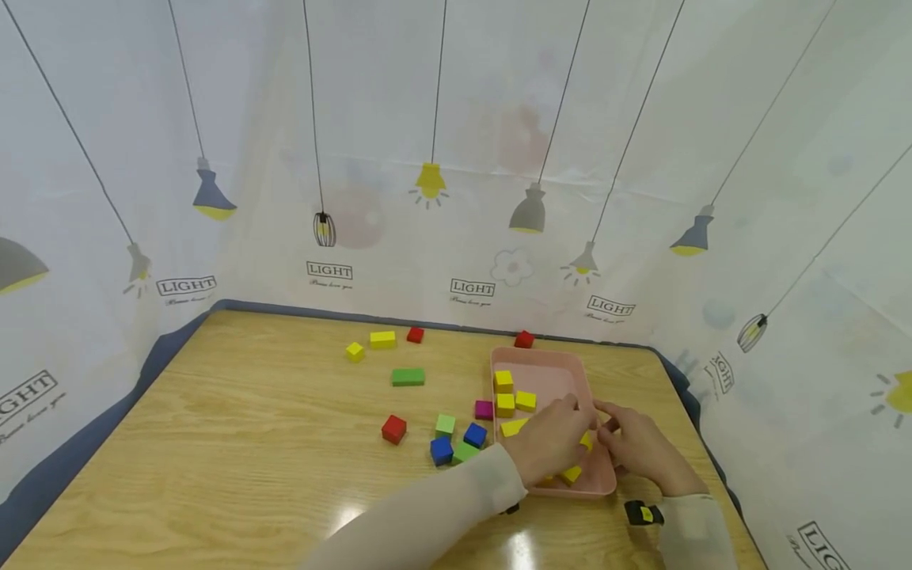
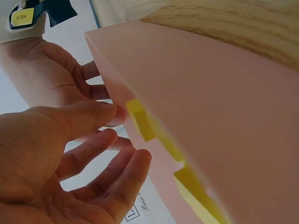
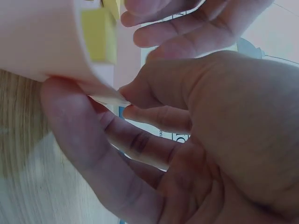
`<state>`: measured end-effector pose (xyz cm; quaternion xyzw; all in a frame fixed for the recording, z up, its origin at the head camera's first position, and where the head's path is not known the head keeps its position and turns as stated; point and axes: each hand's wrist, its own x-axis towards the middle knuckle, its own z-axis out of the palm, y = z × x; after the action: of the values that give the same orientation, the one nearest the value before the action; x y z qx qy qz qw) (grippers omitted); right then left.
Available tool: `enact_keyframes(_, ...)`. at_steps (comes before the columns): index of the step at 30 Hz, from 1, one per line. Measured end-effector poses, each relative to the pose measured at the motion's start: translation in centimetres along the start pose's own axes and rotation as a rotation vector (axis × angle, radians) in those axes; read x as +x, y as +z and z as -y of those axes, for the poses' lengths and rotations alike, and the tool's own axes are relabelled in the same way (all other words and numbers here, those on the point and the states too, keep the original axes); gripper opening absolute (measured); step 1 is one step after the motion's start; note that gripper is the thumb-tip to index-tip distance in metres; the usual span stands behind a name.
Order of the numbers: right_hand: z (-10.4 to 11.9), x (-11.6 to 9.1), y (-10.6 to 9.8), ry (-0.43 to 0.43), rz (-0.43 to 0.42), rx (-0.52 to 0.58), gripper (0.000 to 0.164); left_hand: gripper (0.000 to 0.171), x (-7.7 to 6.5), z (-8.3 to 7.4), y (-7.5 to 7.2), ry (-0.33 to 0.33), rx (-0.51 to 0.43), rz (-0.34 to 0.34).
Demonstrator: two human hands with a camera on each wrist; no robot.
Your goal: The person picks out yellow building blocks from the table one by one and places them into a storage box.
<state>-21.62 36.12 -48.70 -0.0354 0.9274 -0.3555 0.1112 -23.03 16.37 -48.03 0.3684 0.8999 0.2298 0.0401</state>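
Note:
A pink tray (image 1: pixel 539 354) on the wooden table holds several yellow blocks (image 1: pixel 505 405). My left hand (image 1: pixel 552 443) reaches over the tray towards its right side. In the left wrist view its fingers (image 2: pixel 135 179) are loosely bent and spread, with nothing visible between them and the thumb. My right hand (image 1: pixel 644 447) pinches the tray's right rim; the right wrist view shows the thumb (image 3: pixel 149 84) on the inner side and the index finger (image 3: pixel 70 116) against the outside. The two hands are close together, and my left forearm hides the tray's lower left part.
Left of the tray lie a magenta block (image 1: pixel 484 409), blue blocks (image 1: pixel 442 450), light green blocks (image 1: pixel 445 425) and a red block (image 1: pixel 394 429). Farther back are a long green block (image 1: pixel 408 378) and yellow blocks (image 1: pixel 382 340). Another red block (image 1: pixel 524 339) sits behind the tray.

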Motion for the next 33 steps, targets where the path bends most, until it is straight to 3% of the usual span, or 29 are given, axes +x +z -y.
enact_keyframes(9,0.1,-0.1,0.1,0.033,-0.001,-0.012,0.056,0.032,-1.1,1.5,-1.2,-0.007,0.022,-0.019)
enact_keyframes(15,0.1,0.0,0.3,0.046,0.005,-0.021,0.057,0.028,-2.2,3.2,-2.8,-0.004,0.119,-0.090)
enact_keyframes(25,0.2,0.0,0.5,0.047,-0.005,-0.039,0.058,0.027,-3.6,8.4,-5.2,-0.077,0.144,-0.165)
enact_keyframes(33,0.1,0.0,0.5,0.049,-0.009,-0.044,0.057,0.029,-5.2,12.5,-7.7,-0.177,0.156,-0.181)
